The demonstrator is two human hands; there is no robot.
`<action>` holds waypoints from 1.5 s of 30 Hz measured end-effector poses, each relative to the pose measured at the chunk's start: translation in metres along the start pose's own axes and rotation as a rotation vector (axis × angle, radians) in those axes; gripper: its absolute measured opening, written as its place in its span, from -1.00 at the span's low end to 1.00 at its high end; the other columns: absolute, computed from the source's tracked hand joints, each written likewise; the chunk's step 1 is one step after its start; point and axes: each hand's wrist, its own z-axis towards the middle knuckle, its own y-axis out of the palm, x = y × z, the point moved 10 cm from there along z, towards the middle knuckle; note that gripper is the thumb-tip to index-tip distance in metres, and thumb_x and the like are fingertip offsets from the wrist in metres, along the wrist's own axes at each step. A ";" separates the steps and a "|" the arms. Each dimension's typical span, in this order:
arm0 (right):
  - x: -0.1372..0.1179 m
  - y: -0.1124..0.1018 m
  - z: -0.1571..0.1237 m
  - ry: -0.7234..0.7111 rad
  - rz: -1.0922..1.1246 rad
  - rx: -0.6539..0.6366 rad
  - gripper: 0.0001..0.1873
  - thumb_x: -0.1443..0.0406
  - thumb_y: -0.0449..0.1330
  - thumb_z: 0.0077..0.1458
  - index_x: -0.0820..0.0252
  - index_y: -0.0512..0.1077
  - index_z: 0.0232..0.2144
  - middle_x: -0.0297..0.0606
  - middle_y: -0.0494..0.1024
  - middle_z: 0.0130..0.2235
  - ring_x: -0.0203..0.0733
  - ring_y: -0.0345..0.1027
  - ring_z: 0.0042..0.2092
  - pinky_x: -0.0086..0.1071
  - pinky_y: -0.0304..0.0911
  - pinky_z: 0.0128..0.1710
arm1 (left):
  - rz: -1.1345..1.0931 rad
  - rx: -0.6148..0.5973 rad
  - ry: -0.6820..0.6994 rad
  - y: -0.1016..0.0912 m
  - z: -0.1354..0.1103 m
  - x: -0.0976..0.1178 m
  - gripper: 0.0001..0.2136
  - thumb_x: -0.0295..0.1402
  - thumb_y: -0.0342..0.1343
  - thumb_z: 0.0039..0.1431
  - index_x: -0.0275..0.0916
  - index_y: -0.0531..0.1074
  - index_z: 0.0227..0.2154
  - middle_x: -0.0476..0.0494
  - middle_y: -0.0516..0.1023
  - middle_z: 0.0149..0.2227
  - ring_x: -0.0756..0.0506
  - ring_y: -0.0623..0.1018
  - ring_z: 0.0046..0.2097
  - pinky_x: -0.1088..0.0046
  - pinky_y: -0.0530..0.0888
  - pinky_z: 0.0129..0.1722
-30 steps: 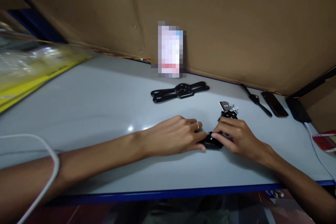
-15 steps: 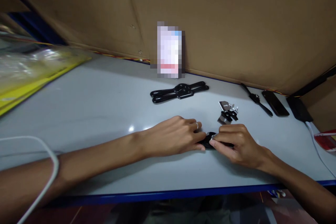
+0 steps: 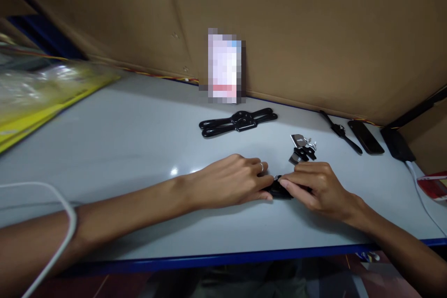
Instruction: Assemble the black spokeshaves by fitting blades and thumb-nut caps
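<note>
Both my hands rest on the grey table (image 3: 132, 139) and meet over a small black part (image 3: 278, 191). My left hand (image 3: 230, 180), a ring on one finger, lies knuckles-up with its fingertips pressed against the part's left side. My right hand (image 3: 319, 187) has its fingers curled and pinched on the part's right side, covering most of it. Just beyond my right hand lies a little pile of black and silver hardware pieces (image 3: 302, 147).
A long black bracket assembly (image 3: 238, 122) lies further back. A black wristwatch (image 3: 340, 132), a dark phone (image 3: 365, 137) and a black charger (image 3: 397, 144) with white cable sit at the right. Cardboard walls stand behind. A yellow tray (image 3: 45, 102) with plastic bags is left.
My right hand drew back from the hardware pile toward me and closed onto the black part beside my left fingertips. My left hand stayed put.
</note>
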 end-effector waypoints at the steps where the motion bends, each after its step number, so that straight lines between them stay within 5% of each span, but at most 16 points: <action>1: 0.001 -0.001 0.000 0.009 -0.036 0.008 -0.63 0.34 0.10 0.33 0.24 0.46 -0.54 -0.42 0.26 -0.59 -0.35 0.05 -0.52 -0.37 -0.01 -0.47 | 0.005 -0.003 -0.001 0.000 0.000 0.000 -0.56 -0.04 -0.20 0.47 -0.23 0.44 -0.30 -0.08 0.48 -0.39 -0.05 0.47 -0.41 0.37 0.15 -0.54; 25: 0.001 0.007 -0.002 -0.008 -0.060 -0.050 -0.53 0.30 0.06 0.35 0.20 0.42 -0.62 -0.40 0.30 -0.61 -0.34 0.05 -0.54 -0.37 -0.01 -0.48 | 0.002 0.005 0.004 -0.001 0.000 0.000 -0.56 -0.05 -0.21 0.47 -0.23 0.43 -0.32 -0.08 0.49 -0.39 -0.06 0.47 -0.42 0.37 0.16 -0.54; 32: 0.009 -0.009 -0.001 0.085 0.001 0.054 -0.57 0.28 0.05 0.37 0.21 0.44 -0.56 -0.37 0.37 -0.57 -0.34 0.16 -0.51 -0.39 0.07 -0.47 | 0.014 -0.001 0.002 -0.001 0.000 0.000 -0.58 -0.06 -0.17 0.46 -0.23 0.42 -0.31 -0.08 0.48 -0.40 -0.06 0.48 -0.42 0.39 0.15 -0.55; 40: 0.008 -0.012 -0.004 0.106 0.074 0.059 -0.72 0.33 -0.02 0.40 0.26 0.49 -0.21 -0.31 0.54 -0.40 -0.37 0.31 -0.47 -0.44 0.19 -0.43 | 0.026 0.002 0.005 -0.001 -0.001 0.000 -0.60 -0.06 -0.14 0.46 -0.23 0.42 -0.32 -0.07 0.48 -0.39 -0.04 0.49 -0.41 0.38 0.15 -0.54; 45: 0.009 -0.016 -0.005 0.143 0.031 0.090 -0.70 0.31 0.01 0.39 0.23 0.46 -0.34 -0.36 0.48 -0.50 -0.37 0.26 -0.53 -0.43 0.13 -0.50 | 0.018 0.014 0.013 -0.003 -0.001 0.001 -0.58 -0.06 -0.18 0.47 -0.23 0.42 -0.32 -0.08 0.48 -0.40 -0.06 0.48 -0.42 0.37 0.14 -0.54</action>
